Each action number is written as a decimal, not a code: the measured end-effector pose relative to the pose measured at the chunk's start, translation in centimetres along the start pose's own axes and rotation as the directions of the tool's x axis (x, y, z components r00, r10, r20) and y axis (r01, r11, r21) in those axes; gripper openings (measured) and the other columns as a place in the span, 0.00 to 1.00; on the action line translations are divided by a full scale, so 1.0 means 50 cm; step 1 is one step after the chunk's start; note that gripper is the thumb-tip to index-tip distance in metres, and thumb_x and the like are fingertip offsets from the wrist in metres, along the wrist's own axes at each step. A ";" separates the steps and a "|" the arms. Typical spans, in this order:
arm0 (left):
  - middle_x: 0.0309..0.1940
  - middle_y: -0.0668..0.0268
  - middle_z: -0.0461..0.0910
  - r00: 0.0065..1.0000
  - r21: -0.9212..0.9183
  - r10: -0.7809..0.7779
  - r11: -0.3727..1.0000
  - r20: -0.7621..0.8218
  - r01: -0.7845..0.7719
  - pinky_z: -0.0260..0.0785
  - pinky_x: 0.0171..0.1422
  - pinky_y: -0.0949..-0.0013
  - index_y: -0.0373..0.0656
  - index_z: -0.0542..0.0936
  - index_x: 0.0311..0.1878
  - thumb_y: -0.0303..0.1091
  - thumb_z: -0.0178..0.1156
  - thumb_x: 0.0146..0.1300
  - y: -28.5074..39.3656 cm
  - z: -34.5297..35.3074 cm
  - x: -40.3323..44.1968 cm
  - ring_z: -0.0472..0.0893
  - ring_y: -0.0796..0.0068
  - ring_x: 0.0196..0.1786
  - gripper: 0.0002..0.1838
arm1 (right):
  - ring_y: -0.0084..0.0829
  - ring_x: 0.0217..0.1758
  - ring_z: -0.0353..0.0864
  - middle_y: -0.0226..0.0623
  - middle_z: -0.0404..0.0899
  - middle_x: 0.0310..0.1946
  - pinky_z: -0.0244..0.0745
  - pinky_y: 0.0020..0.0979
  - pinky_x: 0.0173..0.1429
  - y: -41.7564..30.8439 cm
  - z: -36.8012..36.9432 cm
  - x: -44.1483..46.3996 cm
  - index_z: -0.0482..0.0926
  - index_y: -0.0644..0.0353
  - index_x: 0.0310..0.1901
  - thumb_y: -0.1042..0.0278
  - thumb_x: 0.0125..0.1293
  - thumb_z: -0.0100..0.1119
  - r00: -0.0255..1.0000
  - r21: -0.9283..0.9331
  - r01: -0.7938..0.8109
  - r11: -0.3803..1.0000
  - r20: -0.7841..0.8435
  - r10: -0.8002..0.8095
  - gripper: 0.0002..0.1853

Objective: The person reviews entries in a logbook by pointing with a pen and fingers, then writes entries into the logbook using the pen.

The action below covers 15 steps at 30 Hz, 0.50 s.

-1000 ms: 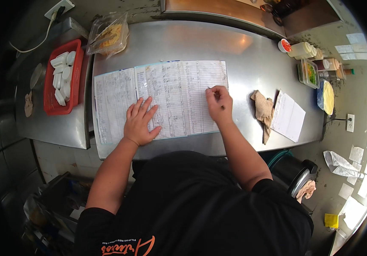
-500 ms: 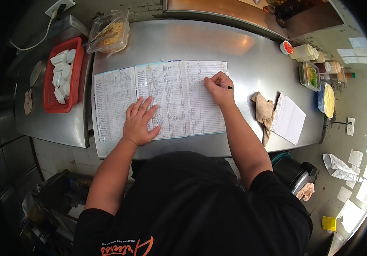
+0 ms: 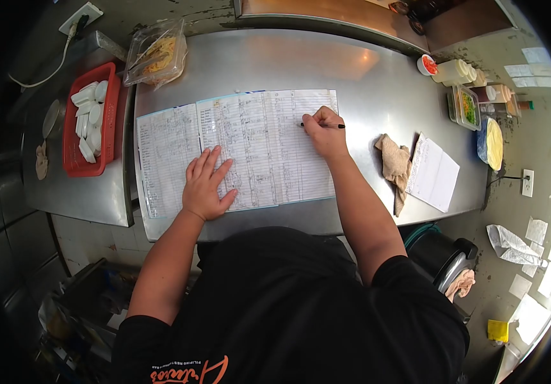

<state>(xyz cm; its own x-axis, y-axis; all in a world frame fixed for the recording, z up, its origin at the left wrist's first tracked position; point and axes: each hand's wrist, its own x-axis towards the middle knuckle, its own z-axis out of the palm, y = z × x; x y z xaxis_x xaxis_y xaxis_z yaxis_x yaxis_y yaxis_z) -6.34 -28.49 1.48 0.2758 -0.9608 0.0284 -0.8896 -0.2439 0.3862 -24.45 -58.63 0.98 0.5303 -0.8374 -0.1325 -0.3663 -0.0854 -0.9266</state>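
An open ledger (image 3: 256,121) with columns of handwriting lies on the steel table (image 3: 275,57). My left hand (image 3: 206,187) rests flat on its lower middle part, fingers spread, holding nothing. Over the right-hand page, my right hand (image 3: 324,133) is closed round a dark pen (image 3: 332,126), whose tip end points left at the ruled lines. Right of the ledger lie a crumpled brown cloth (image 3: 393,163) and a white notepad (image 3: 434,173), which touch each other.
At the left is a red basket (image 3: 68,144) of white containers. A clear plastic box (image 3: 157,57) of food stands at the back left. Sauce bottles (image 3: 453,73), a tub of chopped greens (image 3: 466,109) and a yellow-topped container (image 3: 493,144) line the right edge.
My right hand has moved up and slightly left over the right-hand page, and the pen now shows more fully. My left hand stays spread on the ledger.
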 end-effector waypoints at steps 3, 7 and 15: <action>0.83 0.54 0.65 1.000 0.000 0.024 1.000 -0.015 -0.024 0.48 0.85 0.39 0.45 0.78 0.73 0.52 0.68 0.61 0.000 0.000 0.000 0.60 0.44 0.84 0.38 | 0.23 0.28 0.76 0.33 0.81 0.24 0.75 0.31 0.35 -0.002 0.000 -0.001 0.78 0.61 0.27 0.64 0.67 0.72 1.000 -0.003 0.005 1.000 0.005 -0.005 0.15; 0.84 0.59 0.64 1.000 0.036 0.017 0.999 0.012 -0.017 0.45 0.87 0.42 0.49 0.79 0.73 0.53 0.68 0.62 -0.001 0.002 -0.002 0.59 0.47 0.85 0.37 | 0.23 0.27 0.76 0.33 0.81 0.23 0.75 0.31 0.34 0.002 0.002 0.001 0.77 0.61 0.27 0.65 0.67 0.71 1.000 -0.003 0.021 1.000 0.004 -0.021 0.15; 0.84 0.56 0.64 0.999 0.020 0.027 0.999 0.021 -0.027 0.46 0.85 0.39 0.45 0.76 0.74 0.51 0.68 0.61 0.001 -0.002 0.000 0.59 0.44 0.85 0.39 | 0.24 0.28 0.77 0.34 0.81 0.23 0.75 0.32 0.34 0.003 -0.001 0.001 0.78 0.61 0.28 0.64 0.67 0.71 0.999 -0.019 0.024 1.000 0.022 -0.024 0.15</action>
<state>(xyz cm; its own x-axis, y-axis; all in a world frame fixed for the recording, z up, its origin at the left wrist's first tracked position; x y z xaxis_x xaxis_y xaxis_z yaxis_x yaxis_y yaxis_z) -6.36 -28.48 1.57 0.2440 -0.9696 0.0191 -0.9038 -0.2202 0.3670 -24.53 -58.71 0.86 0.5554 -0.8231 -0.1182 -0.3677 -0.1155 -0.9228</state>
